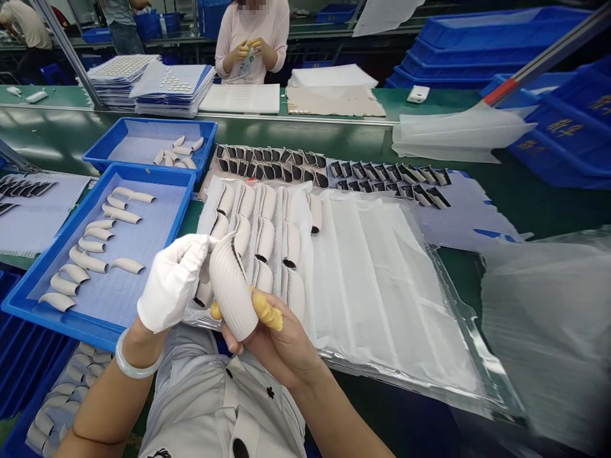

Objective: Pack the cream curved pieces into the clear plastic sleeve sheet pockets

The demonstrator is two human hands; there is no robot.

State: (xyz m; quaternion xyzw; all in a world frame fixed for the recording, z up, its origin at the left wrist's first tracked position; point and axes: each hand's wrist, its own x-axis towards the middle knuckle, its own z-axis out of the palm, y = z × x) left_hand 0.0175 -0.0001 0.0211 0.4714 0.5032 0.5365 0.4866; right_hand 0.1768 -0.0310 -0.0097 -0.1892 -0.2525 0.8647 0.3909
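A cream, curved, finely ribbed shell piece (231,289) with a dark-lined open edge is held up in front of my body. My right hand (277,331), with yellow covers on some fingertips, grips its lower part from beneath. My left hand (174,277), in a white glove, pinches at the narrow upper tip, fingers closed. Just behind, rows of similar shell pieces (265,238) lie in the folds of a white padded sheet (372,292). Part of that sheet is hidden by my hands and the held piece.
At left, a blue tray (184,197) holds several cream curved pieces, with a second blue tray (138,124) behind it. Dark-faced pieces (272,168) line the back. Blue crates (458,51) are stacked at right. Across the bench, a person (252,38) works with yellow-tipped fingers.
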